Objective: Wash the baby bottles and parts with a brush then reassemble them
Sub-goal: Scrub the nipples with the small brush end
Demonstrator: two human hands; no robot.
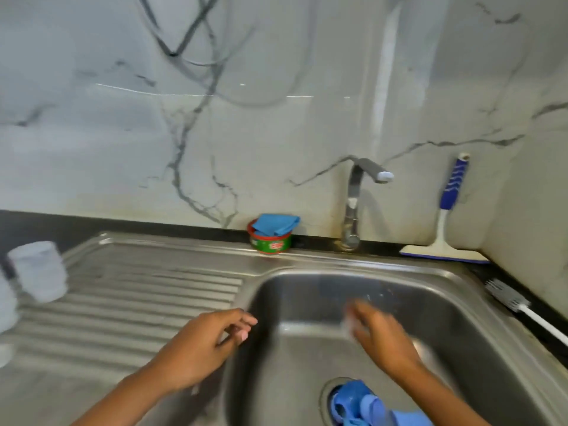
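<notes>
My right hand (381, 336) hovers over the steel sink basin (307, 302), blurred by motion. Its fingers seem to pinch a small pale part (350, 322), too blurred to identify. My left hand (209, 342) floats above the basin's left rim, fingers loosely curled with nothing in them. Blue bottle parts (356, 404) lie in a heap over the drain at the basin's bottom. Two clear bottles (38, 272) stand at the far left of the ribbed drainboard (138, 290), blurred. A grey bottle brush with a white handle (510, 299) lies on the counter to the right of the sink.
The faucet (353, 207) rises behind the basin with no water visible. A red-green soap tub (270, 241) with a blue cloth on it sits on the rim. A blue-handled squeegee (445, 235) leans in the back right corner against the marble wall.
</notes>
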